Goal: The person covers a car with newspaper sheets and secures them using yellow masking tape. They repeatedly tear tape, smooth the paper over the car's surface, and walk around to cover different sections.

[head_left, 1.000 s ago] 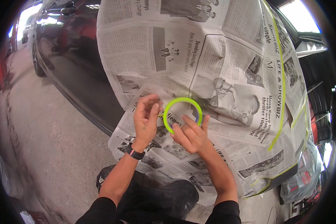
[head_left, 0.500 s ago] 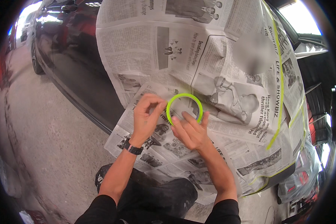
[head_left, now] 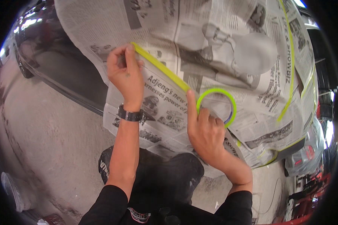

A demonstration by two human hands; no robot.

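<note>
A yellow-green strip of masking tape (head_left: 161, 67) stretches across newspaper sheets (head_left: 206, 78) that cover part of a dark car. My left hand (head_left: 125, 71) pinches the strip's free end between thumb and finger. The other end runs to the bright green tape roll (head_left: 234, 108), where my right hand (head_left: 206, 131) has its fingers curled inside the ring. My right index finger points up along the strip, its tip at the tape beside the roll. A lower newspaper sheet (head_left: 161, 112) overlaps the upper one beneath the strip.
Dark glossy car bodywork (head_left: 60, 56) shows at the left, above a concrete floor (head_left: 52, 138). A pale bucket-like container (head_left: 15, 191) stands at the lower left. More tape (head_left: 291, 75) edges the newspaper on the right, near a plastic-wrapped object (head_left: 306, 150).
A length of tape has been drawn off the roll. My left hand has moved up and left with its end, while my right hand has shifted right with the roll.
</note>
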